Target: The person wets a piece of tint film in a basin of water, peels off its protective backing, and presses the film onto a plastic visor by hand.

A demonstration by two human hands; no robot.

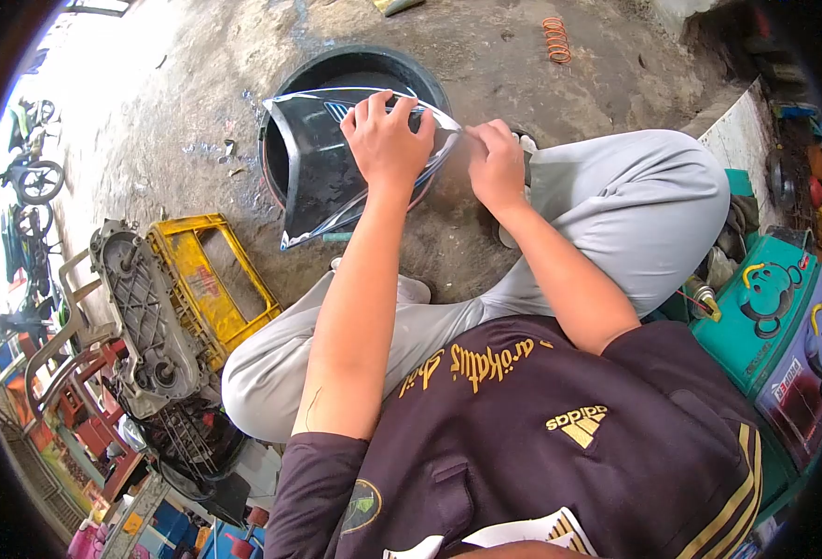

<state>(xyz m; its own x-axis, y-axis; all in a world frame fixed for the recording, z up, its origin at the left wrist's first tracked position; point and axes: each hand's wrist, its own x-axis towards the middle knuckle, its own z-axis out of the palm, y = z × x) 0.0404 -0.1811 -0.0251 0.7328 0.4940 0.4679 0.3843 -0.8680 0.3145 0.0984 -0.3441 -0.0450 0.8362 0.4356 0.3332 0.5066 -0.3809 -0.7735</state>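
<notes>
A black plastic fairing panel (322,154) with white and blue striped edges is held tilted over a round black basin (360,61). My left hand (388,140) grips it near its upper right part, the fingers bent over the surface and the thumb toward the pointed end. At that tip, my right hand (497,166) is closed in a pinch on the panel's white edge. Whether a strip of sticker or the plastic itself lies between those fingertips is too small to tell.
An orange coil spring (556,40) lies on the stained concrete floor. To my left are a yellow plastic crate (211,284) and a grey metal engine casing (145,317). A green box (756,298) stands by my right knee. Bicycles (36,182) appear far left.
</notes>
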